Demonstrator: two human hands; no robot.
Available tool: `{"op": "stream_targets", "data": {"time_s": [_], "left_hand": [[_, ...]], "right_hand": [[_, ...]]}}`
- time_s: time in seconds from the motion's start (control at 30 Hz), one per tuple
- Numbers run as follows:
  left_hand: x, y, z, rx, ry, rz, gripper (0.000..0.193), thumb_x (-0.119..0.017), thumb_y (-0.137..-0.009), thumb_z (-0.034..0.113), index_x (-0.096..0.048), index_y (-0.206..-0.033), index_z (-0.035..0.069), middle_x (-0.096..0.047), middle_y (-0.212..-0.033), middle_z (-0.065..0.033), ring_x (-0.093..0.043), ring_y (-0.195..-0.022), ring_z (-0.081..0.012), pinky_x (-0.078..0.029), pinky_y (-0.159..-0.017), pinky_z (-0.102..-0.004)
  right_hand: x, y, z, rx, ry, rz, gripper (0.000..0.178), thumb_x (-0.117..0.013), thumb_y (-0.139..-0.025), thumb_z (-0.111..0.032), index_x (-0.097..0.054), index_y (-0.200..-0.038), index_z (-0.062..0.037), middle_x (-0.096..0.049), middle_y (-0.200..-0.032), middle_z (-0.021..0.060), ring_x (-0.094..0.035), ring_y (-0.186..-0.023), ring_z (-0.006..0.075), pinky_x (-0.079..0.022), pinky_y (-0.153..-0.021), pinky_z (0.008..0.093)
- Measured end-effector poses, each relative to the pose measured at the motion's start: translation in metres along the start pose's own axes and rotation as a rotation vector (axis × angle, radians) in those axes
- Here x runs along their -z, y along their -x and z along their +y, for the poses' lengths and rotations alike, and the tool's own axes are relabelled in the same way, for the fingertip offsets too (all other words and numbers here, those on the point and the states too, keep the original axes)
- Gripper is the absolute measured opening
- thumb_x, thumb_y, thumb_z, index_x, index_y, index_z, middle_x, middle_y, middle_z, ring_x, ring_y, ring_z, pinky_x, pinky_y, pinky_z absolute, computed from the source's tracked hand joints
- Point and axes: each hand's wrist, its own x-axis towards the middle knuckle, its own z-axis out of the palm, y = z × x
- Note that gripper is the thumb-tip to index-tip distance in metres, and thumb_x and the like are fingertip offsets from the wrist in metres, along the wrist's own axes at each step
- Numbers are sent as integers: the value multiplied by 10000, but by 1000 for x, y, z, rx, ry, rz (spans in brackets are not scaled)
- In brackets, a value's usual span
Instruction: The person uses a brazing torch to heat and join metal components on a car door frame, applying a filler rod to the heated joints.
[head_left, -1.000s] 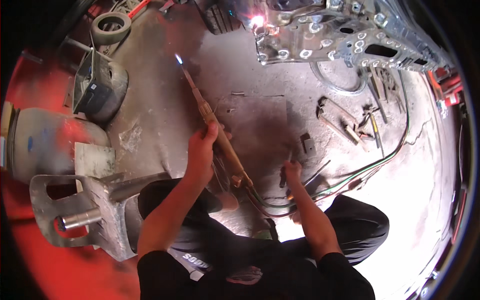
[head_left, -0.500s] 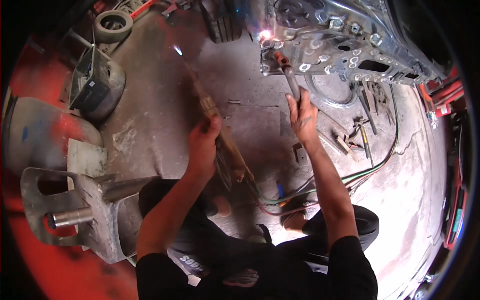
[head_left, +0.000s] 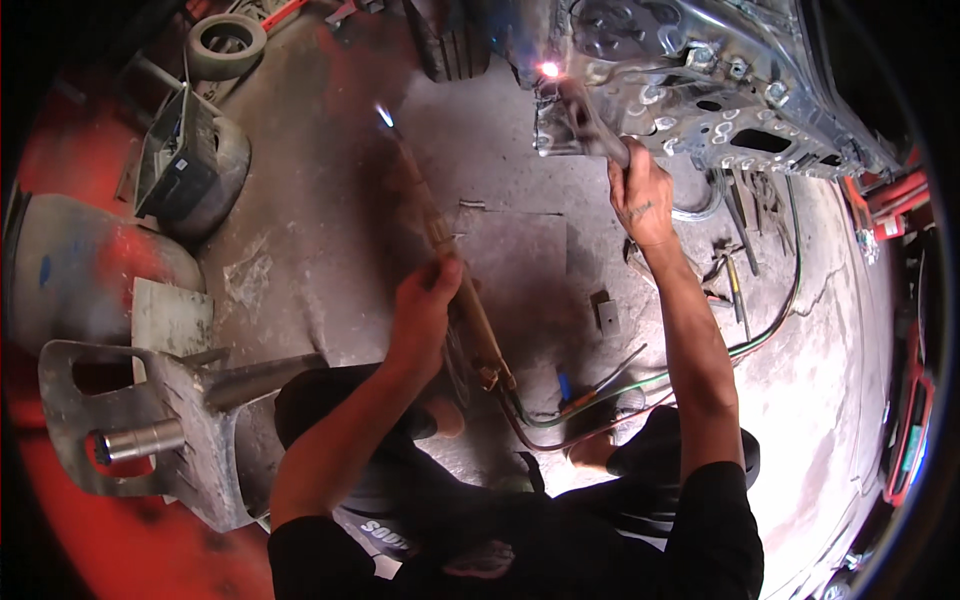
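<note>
My left hand [head_left: 425, 290] is closed round the brass body of a gas torch [head_left: 470, 315]. A small bluish-white flame [head_left: 385, 116] burns at the torch's tip, pointing away from me and apart from the metal. In my right hand [head_left: 643, 195] is what looks like a hammer [head_left: 597, 128], its head smeared by motion. That head lies over the near left corner of a bare metal car-body panel [head_left: 690, 115]; whether it touches cannot be told. Right beside it, a spot on the panel's edge [head_left: 549, 69] glows pinkish white.
Green and red hoses [head_left: 640, 383] run from the torch across the floor to the right. Hand tools [head_left: 735, 285] lie under the panel. At left stand a metal bracket-shaped part [head_left: 210, 430], a black crate [head_left: 180, 155] and a tyre [head_left: 228, 45]. My knees flank the hoses.
The hammer has swung up toward the glowing spot as my right hand moved right and away from me. My left hand and the torch shifted slightly right and nearer me.
</note>
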Motion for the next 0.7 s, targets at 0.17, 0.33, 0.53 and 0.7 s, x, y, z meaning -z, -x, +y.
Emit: {"op": "stream_targets", "data": {"time_s": [0.17, 0.33, 0.53, 0.7], "left_hand": [[1, -4, -6, -68, -25, -28, 376, -643, -993, 372, -647, -1097, 11, -680, -905, -46, -623, -797, -120, -477, -711, -279], [-4, -1, -5, -31, 17, -45, 398, -653, -983, 390, -648, -1083, 5, -676, -900, -50, -619, -803, -122, -479, -722, -296], [-2, -4, -12, -57, -19, -64, 435, -653, -975, 445, -610, -1086, 27, -651, -932, -63, -620, -824, -152, -521, -727, -323], [-3, -3, -11, -20, -4, -54, 439, -657, -973, 445, -615, -1086, 23, -655, -937, -66, -614, -811, -147, -512, -717, -314]], "right_hand": [[0, -14, 0, -192, 157, -213, 289, -632, -952, -133, -493, -1190, -49, -662, -825, 234, -654, -701, 437, -512, -609, 528], [5, -10, 6, -107, 126, -129, 239, -622, -962, -163, -487, -1125, -53, -652, -814, 236, -646, -698, 449, -505, -607, 533], [12, -12, -1, -159, 118, -148, 208, -609, -972, -170, -473, -1078, -53, -655, -838, 249, -641, -695, 461, -495, -596, 539], [22, -21, -2, -199, 92, -228, 227, -620, -975, -182, -489, -1107, -53, -650, -787, 266, -639, -687, 473, -483, -579, 541]]}}
